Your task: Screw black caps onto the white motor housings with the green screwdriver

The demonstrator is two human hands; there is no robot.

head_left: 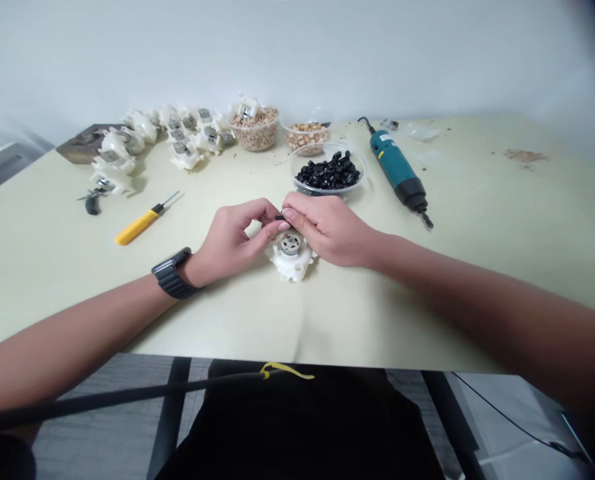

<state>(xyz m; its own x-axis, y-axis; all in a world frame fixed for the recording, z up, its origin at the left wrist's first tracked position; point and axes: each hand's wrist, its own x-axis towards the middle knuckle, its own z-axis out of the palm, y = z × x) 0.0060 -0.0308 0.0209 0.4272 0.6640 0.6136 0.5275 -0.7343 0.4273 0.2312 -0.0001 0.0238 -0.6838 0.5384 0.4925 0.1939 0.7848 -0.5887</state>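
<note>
Pale label (386, 137): sits at the cord end of the green power driver (398, 167), above a small yellow sticker (380, 154); too small to read
Clear bowl (362, 168): stands just beyond the hands; holds a heap of small black parts (330, 173), glossy in places
Middle tub (302, 151): stands just behind the bowl; holds small tan and orange-brown pieces (307, 138)
Left tub (276, 119): heaped with pale brown pieces (254, 135); carries a loose off-white unit (247, 108) on top
White housing (293, 270): lies on the pale table (247, 313), between the hands, near the front edge; irregular, with projecting tabs and holes
Motor (291, 243): set in the housing; shows a round, silvery slotted end, facing up
Left hand (234, 237): pinches a small black piece (279, 217) between thumb and fingertip, above the motor
Right hand (330, 230): closed, thumb against curled fingers, gripping the same piece from the other side; partly hidden at the fingertips
Watch (174, 273): strapped dark on the left wrist
Yellow screwdriver (140, 225): lies left of the hands, tip pointing away
Spare units (182, 157): clustered at back left, off-white with grey metal insets
</note>
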